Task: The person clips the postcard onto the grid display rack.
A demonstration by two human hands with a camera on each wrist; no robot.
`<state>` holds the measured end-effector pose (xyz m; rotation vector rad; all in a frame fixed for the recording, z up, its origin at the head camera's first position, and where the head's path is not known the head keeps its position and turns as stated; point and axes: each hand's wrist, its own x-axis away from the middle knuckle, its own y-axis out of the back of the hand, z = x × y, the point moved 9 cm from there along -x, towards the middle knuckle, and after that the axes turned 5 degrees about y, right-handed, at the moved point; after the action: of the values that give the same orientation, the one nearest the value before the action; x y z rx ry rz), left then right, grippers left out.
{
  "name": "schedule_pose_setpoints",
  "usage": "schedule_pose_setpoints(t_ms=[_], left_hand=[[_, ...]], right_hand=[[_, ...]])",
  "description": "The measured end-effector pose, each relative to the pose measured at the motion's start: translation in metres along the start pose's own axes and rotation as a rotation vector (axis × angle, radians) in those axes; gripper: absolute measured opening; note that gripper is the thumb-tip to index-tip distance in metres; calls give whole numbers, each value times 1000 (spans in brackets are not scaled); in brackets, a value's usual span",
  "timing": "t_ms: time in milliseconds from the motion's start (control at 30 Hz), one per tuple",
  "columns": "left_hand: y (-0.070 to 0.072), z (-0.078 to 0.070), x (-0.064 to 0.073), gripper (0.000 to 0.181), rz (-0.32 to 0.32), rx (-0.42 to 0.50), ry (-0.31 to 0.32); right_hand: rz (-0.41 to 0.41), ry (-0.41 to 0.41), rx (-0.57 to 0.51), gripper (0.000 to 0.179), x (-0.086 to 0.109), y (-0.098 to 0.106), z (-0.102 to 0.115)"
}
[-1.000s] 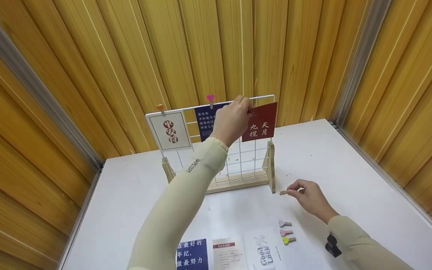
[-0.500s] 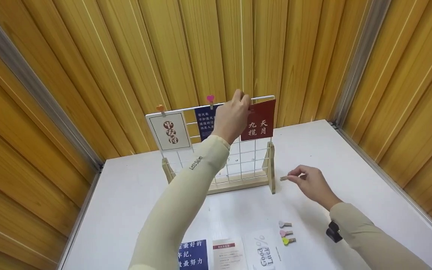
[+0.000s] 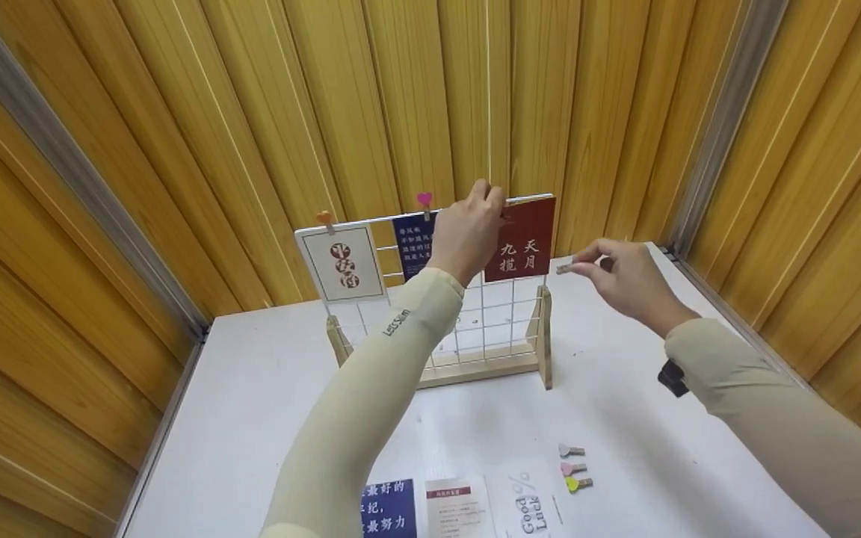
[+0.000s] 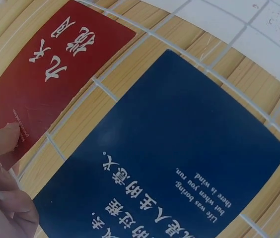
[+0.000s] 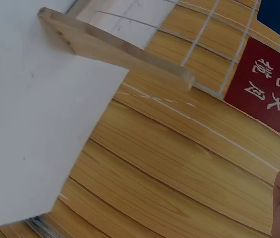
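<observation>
My left hand [image 3: 468,228] pinches the upper left corner of a red card [image 3: 522,240] and holds it against the top of a white wire grid rack [image 3: 498,314]. In the left wrist view the thumb lies on the front of the red card [image 4: 55,74]. Beside the rack's right end, my right hand [image 3: 628,284] pinches a small wooden clothespin [image 3: 564,269] between thumb and fingertips. A blue card [image 3: 409,250], partly behind my left hand, hangs under a clothespin with a pink heart [image 3: 424,200]. A white card [image 3: 343,263] hangs at the left under an orange-heart clothespin [image 3: 325,218].
On the white table [image 3: 251,418] lie three heart clothespins: white [image 3: 571,450], pink [image 3: 572,468] and yellow [image 3: 578,485]. A blue card [image 3: 389,508], a cream card [image 3: 458,508] and a "Good Luck" card [image 3: 528,504] lie near the front. Yellow wood-patterned walls [image 3: 371,97] stand around.
My right hand has risen from low over the table to the height of the red card, carrying the clothespin. The left hand stays at the rack's top; the red card has shifted slightly.
</observation>
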<state>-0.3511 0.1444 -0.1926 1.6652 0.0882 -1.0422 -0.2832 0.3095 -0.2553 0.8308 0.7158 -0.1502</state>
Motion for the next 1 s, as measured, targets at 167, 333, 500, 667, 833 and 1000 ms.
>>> schedule_pose_setpoints(t_ms=[167,333,500,667,833,1000], left_hand=[[1,-2,-1,18,6,-36,-20],[-1,-2,-1,17,15,-62,-26],[-4,-2,0,16,30,-86,-27],[-5,-1,1,21,42,-104,-18],[-5,-2,1,24,39,-92,-9],[-7,-2,0,24,39,-98,1]], right_hand=[[-21,81,49,6,-31,13,25],[-27,124,93,7,-54,18,41],[-58,185,130,6,-68,21,53],[-88,217,145,3,-82,22,62],[-52,252,170,3,-92,17,68],[-23,276,193,2,-97,12,71]])
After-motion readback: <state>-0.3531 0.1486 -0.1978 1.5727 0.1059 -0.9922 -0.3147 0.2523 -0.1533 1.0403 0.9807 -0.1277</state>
